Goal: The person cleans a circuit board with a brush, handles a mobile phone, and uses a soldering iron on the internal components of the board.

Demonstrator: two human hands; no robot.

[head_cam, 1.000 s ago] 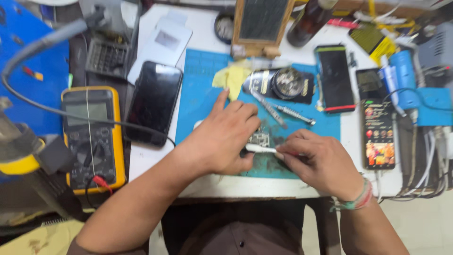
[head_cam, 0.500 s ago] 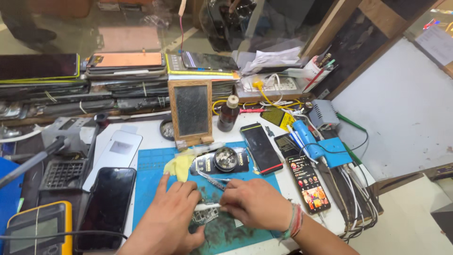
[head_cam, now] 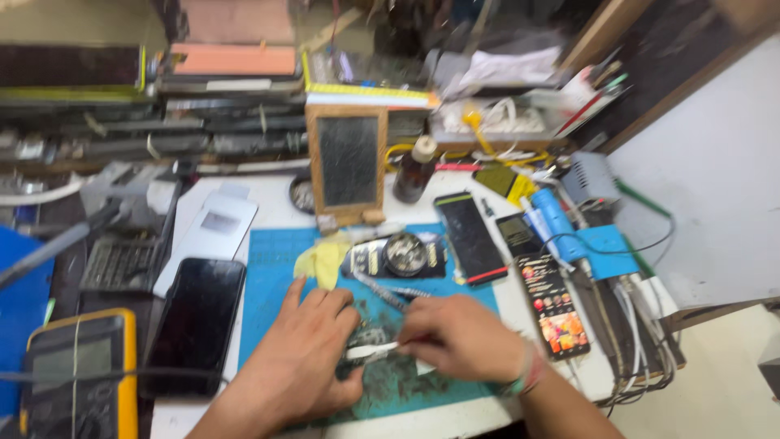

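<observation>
Basically, both hands were seen low on the blue work mat (head_cam: 268, 284), over a small dark part (head_cam: 372, 336) that was too blurred to be identified. The left hand (head_cam: 296, 349) was laid flat on the mat, fingers loosely spread, with the fingertips resting at the part's left edge; nothing was gripped by it. A thin white tool (head_cam: 370, 351) was pinched in the right hand (head_cam: 463, 337), fingers pressed together around its end, and was held nearly level with its tip pointed left at the part, between the two hands. Whether the tip touched the part could not be told.

Just beyond the hands, metal tweezers (head_cam: 382, 290) were seen lying on the mat, with a yellow cloth (head_cam: 323, 260) and a dark round-centred module (head_cam: 398, 256) behind them. A black phone (head_cam: 197, 321) was placed left of the mat, beside a yellow multimeter (head_cam: 77, 378). Right of the mat, a dark phone with a red edge (head_cam: 471, 238) and a lit phone (head_cam: 554, 307) were laid. A small framed panel (head_cam: 348, 162) was stood upright at the mat's far edge, a brown bottle (head_cam: 414, 171) beside it.
</observation>
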